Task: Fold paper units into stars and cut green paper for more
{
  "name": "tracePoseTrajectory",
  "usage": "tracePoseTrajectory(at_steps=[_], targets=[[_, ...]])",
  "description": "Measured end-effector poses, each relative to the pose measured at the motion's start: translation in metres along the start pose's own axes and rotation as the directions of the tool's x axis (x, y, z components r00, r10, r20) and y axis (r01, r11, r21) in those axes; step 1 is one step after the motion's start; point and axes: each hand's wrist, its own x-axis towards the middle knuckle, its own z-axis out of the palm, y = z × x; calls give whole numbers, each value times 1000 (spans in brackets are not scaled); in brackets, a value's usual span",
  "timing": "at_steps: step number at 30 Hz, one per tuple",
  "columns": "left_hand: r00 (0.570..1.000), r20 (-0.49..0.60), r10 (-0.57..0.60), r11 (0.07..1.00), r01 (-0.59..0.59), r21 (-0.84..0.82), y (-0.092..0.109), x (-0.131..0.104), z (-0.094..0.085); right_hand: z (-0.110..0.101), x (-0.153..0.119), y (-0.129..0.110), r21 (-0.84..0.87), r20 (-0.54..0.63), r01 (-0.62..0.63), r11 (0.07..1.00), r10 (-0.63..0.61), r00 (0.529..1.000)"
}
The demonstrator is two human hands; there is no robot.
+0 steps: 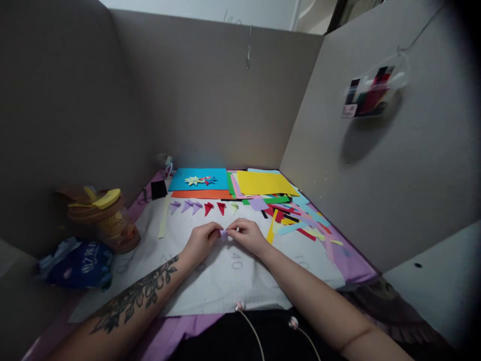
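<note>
My left hand point(203, 238) and my right hand point(248, 234) meet over the middle of the white sheet point(210, 296). Between their pinched fingertips is a small lilac paper piece point(224, 234), which both hands hold. Just beyond them lies a row of small folded papers: lilac ones point(187, 205) on the left, two red ones point(208, 208) and a pale green one point(234, 207). A pale yellow strip point(164, 218) lies left of the row. The folds of the held piece are too small to make out.
Paper strips point(293, 225) are scattered at the right. Behind are a blue sheet point(178, 181) bearing folded stars point(193, 181) and a yellow sheet point(266, 183). A pot point(112, 225) and blue packet point(80, 263) stand left. Grey panels surround the table; a clear pouch point(372, 93) hangs right.
</note>
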Motion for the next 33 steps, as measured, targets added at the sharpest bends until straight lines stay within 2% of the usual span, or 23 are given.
tracePoseTrajectory(at_steps=[4, 12, 16, 25, 33], targets=[[1000, 18, 10, 1000, -10, -1, 1, -1, 1, 1, -1, -2, -9, 8, 22, 1000, -22, 1000], [998, 58, -17, 1000, 18, -15, 8, -1, -1, 2, -4, -2, -90, -39, 145, 985, -149, 988], [995, 94, -33, 995, 42, -95, 12, 0, -2, 1, -4, -2, -102, -29, 145, 984, -149, 988], [959, 169, -228, 914, 271, -303, 23, 6, -7, 0, -5, -6, -98, -12, 145, 985, -147, 989], [938, 205, -279, 846, 341, -409, 23, 7, -5, 2, -5, -7, -27, -45, 82, 996, -83, 995]])
